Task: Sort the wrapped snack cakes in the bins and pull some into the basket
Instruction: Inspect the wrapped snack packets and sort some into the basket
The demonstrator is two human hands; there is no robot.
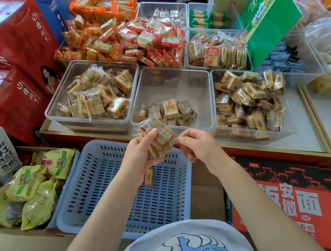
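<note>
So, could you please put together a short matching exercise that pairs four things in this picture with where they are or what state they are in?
Things:
1. blue basket
2. middle clear bin
3. left hand
4. green box

Places or states:
A. leans tilted behind the right-hand bins
B. grips a stack of wrapped cakes
C. sits below the counter edge, one cake inside
D. mostly bare, a few cakes at its near end

Pairs: 1-C, 2-D, 3-B, 4-A
</note>
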